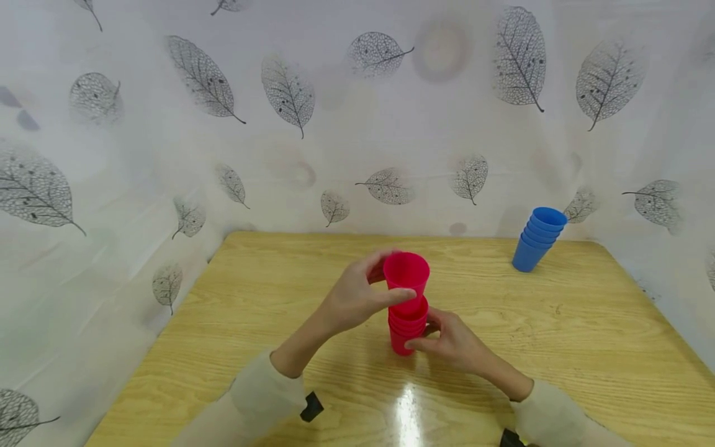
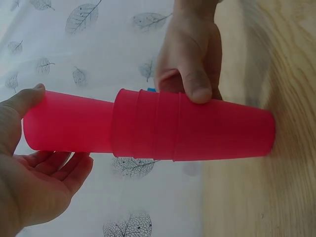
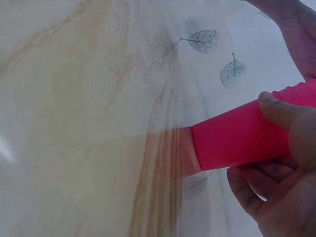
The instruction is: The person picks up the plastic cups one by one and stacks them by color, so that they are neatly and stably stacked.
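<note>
A red plastic cup [image 1: 406, 273] is held by the left hand [image 1: 357, 295], thumb on the near side and fingers round the far side. Its lower part sits inside the top of a stack of several nested red cups [image 1: 403, 338], which stands upright on the table. Low on that stack, the right hand [image 1: 455, 341] grips from the right between thumb and fingers. In the left wrist view, the upper cup [image 2: 69, 123] sticks well out of the stack [image 2: 222, 128]. The right wrist view has the right thumb and fingers around the bottom cup [image 3: 237, 136].
A leaning stack of several nested blue cups [image 1: 537, 239] stands at the table's back right, near the wall. The wood-grain table [image 1: 268, 273] is bounded behind and at the sides by a white leaf-print sheet [image 1: 335, 124].
</note>
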Motion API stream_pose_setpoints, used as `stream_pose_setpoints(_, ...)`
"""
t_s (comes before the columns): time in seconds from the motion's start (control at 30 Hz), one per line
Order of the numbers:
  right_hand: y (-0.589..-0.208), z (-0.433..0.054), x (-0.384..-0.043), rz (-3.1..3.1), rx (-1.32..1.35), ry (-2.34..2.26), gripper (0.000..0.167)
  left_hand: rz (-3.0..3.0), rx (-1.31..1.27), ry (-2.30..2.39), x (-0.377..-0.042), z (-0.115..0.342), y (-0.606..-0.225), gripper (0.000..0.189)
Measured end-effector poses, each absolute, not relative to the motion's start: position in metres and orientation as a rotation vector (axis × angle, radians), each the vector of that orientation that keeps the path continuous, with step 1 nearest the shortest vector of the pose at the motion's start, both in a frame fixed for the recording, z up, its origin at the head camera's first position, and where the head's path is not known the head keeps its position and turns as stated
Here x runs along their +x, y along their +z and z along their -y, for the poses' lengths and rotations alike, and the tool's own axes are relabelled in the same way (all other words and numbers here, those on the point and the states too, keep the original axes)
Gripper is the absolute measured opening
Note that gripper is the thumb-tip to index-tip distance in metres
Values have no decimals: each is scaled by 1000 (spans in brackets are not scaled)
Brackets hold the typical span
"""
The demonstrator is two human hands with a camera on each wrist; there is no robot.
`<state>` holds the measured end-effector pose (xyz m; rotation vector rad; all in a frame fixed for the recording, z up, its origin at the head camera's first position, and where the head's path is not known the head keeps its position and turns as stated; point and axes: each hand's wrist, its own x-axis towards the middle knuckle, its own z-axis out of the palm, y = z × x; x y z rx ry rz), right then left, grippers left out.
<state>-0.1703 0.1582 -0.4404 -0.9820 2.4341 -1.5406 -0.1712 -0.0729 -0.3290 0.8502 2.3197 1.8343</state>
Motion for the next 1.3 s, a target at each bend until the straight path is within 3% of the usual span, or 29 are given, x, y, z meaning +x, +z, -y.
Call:
stream_pose_setpoints(0.3, -440, -158, -169, -2416, -965, -1549, 39, -2364, 809, 1786, -168, 74, -335, 55)
stream_pose_setpoints(0.93, -440, -158, -170, -2396, -958, -1568, 43, -2401, 753, 1655, -163, 71, -353, 71)
stream_pose_setpoints(1.3, -440, -157, -168, -2408, -905, -1573, 42, -2396, 686, 1797, -166, 82, -365, 47)
